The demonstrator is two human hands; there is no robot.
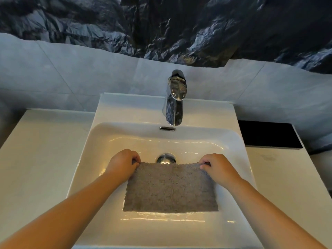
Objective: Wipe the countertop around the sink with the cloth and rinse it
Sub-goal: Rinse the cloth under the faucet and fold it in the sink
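A grey fluffy cloth (170,189) hangs spread flat over the white sink basin (231,141). My left hand (122,163) pinches its top left corner and my right hand (218,168) pinches its top right corner. The chrome drain plug (166,158) peeks out just above the cloth's upper edge. A chrome faucet (175,99) stands at the back of the sink, and no water is seen running from it. The pale countertop (41,159) lies to the left of the basin and continues on the right (280,177).
A black rectangular panel (267,134) sits at the back right of the counter. Grey wall tiles (71,78) rise behind the sink, with a dark crumpled sheet (161,24) above them. An overflow slot (167,128) sits under the faucet.
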